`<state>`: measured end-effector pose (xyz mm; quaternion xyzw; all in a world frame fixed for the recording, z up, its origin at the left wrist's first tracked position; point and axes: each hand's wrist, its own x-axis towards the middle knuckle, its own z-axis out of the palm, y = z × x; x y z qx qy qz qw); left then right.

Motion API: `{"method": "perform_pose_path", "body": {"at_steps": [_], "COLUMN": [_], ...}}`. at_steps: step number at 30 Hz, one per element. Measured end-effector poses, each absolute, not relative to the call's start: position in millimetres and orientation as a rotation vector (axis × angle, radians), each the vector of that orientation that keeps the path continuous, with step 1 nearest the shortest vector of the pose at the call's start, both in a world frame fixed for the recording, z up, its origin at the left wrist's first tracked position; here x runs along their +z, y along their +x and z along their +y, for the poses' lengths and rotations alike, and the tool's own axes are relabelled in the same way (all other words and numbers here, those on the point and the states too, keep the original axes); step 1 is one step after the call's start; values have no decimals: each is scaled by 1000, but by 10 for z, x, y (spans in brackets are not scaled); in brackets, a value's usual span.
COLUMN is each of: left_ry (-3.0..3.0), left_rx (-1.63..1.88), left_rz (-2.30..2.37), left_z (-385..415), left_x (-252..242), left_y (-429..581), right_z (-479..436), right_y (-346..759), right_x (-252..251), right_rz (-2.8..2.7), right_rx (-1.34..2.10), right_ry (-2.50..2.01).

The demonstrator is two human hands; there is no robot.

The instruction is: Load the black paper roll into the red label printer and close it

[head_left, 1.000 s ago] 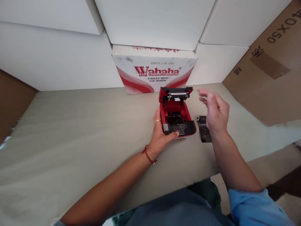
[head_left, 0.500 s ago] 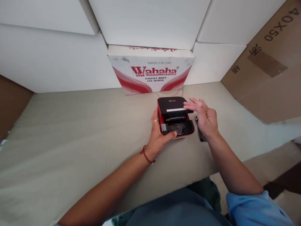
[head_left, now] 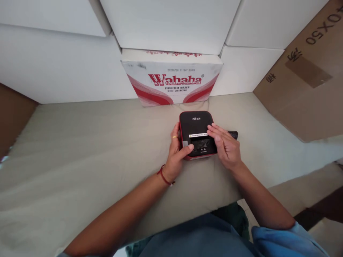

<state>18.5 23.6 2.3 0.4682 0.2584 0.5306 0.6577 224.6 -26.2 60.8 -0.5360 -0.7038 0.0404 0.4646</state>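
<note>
A black device with red sides (head_left: 197, 125) rests on the cloth-covered table, its lid down flat. A white label strip runs across the lid, with a dark glossy window below it. My left hand (head_left: 175, 157) grips the device's left side, thumb on the front top edge and fingers along the side. My right hand (head_left: 226, 146) lies with its fingers stretched over the lid's right edge, holding nothing. Behind that hand, a small black object (head_left: 233, 134) is partly hidden.
A white and red Wahaha carton (head_left: 177, 84) stands right behind the device. White boxes (head_left: 171, 25) are stacked at the back. A large brown carton (head_left: 305, 82) stands at the right, and a brown surface (head_left: 14, 121) shows at the left edge.
The device's lid, raised before, is now down. My right hand has moved down with it onto the lid's right edge. My left thumb has shifted a little left along the front.
</note>
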Motion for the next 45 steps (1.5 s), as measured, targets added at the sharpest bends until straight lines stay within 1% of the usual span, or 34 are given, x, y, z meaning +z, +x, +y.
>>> {"method": "perform_pose_path", "body": {"at_steps": [4,7,9,13,19,25,30,34,36,39,42,45], "left_ry": [981,996,991,950,914,957,977,978,957,931,914,896], "left_rx": [1276,1277,1250,1197,1177,1155,1160,1183,1195,1211,1237,1225], "left_rz": [608,564,524,498,534,537,520,491,477,483,521,531], "left_z": [357,413,412,388,416,457,462,444,443,458,483,500], "left_x": [-50,-73,-52,8,20,-2,-36,-27,-17,-11,-18,-21], "left_y": [182,175,166,136,97,81,114,146,152,153,155,168], "right_z": [-243,-261,-282,-320,-409,-469,-429,-388,-338,-153,166,509], "right_y": [2234,2205,2172,2121,2162,2190,2136,2081,2076,2104,2130,2070], "right_x": [643,726,784,806,575,424,514,762,930,1148,1230,1216], "right_rz": [-1664,-1659,-1759,-1935,-1869,-1869,-1900,-1940,-1929,-1950,-2186,-2382], "right_rx": [123,259,304,137,-8,-31,-197,-127,-10,132,111,40], "right_ry": [-1311,-1350,-1319,-1171,-1153,-1170,-1105,-995,-1109,-1424,-1741,-1923]}}
